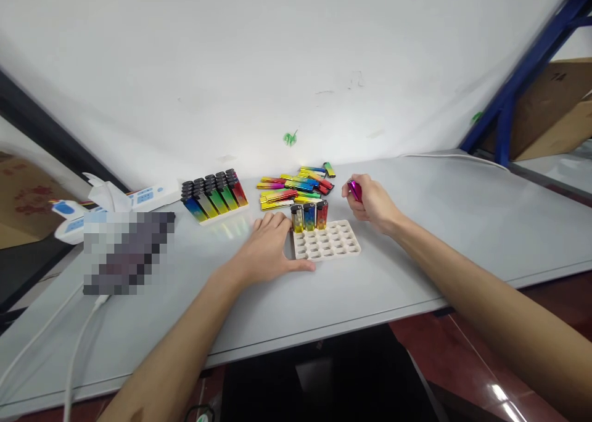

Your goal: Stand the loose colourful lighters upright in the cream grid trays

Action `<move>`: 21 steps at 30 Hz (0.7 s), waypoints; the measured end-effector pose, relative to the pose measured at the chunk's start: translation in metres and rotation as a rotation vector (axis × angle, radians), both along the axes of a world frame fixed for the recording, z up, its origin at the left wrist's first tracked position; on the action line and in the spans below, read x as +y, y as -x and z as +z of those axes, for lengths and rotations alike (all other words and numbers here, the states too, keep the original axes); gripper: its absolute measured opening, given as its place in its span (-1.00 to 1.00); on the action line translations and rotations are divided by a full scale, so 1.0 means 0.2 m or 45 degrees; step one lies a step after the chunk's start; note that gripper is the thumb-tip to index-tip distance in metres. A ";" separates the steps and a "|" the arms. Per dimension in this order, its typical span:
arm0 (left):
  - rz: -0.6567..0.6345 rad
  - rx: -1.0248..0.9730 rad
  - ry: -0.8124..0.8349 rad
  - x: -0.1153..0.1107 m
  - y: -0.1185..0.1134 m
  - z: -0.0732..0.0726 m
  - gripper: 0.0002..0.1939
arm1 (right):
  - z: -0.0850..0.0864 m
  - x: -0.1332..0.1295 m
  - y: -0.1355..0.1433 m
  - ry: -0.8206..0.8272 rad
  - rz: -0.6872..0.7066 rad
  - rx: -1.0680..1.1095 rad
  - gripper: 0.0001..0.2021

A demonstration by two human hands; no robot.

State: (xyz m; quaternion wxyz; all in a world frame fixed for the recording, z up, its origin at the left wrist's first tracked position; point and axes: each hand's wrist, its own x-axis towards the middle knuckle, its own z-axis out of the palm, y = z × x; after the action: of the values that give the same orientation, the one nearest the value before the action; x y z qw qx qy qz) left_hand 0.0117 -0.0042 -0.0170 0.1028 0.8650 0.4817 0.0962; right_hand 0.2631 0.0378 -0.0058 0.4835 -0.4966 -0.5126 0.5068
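A cream tray with rows of slots [330,243] lies flat on the table, and several of its slots show bare. Three lighters [309,217], yellow, blue and red, stand upright along its back row at the left. My left hand [266,249] spans the tray's left side, fingers by the back corner and thumb stretched along the front edge, steadying it. Closed around a shiny purple lighter [355,190], my right hand [370,203] hovers right of the tray's back corner. Behind the tray, a loose pile of multicoloured lighters [296,184] lies on the table.
At the left rear stands another tray full of upright lighters [215,197]. A power strip [152,195], a pixelated dark object [129,252] and white cables [78,342] occupy the left side. The wall [296,70] bounds the table [462,224] behind.
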 end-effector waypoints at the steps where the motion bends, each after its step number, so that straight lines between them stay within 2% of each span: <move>1: 0.000 0.000 -0.001 0.00 0.00 0.00 -0.19 | 0.00 0.00 0.00 -0.023 0.027 -0.023 -0.55; 4: 0.005 0.008 -0.004 0.00 0.00 0.00 -0.20 | -0.01 -0.01 0.02 -0.133 0.078 -0.083 -0.52; 8: 0.002 -0.001 -0.006 0.00 0.00 0.00 -0.16 | 0.00 -0.02 0.03 -0.235 0.117 -0.181 -0.68; 12: 0.006 -0.001 -0.004 0.00 0.00 0.00 -0.14 | -0.01 -0.02 0.02 -0.274 0.246 -0.140 -0.66; 18: 0.008 0.004 -0.002 0.00 0.00 0.00 -0.16 | -0.02 -0.01 0.02 -0.358 0.261 -0.239 -0.68; 21: 0.008 0.004 -0.001 0.00 0.00 0.00 -0.17 | -0.01 0.00 -0.01 -0.355 0.336 -0.258 -0.69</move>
State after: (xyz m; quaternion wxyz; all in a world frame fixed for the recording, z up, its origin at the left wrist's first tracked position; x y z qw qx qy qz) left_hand 0.0121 -0.0040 -0.0163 0.1014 0.8637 0.4845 0.0951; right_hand 0.2644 0.0370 -0.0084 0.4229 -0.4022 -0.6843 0.4372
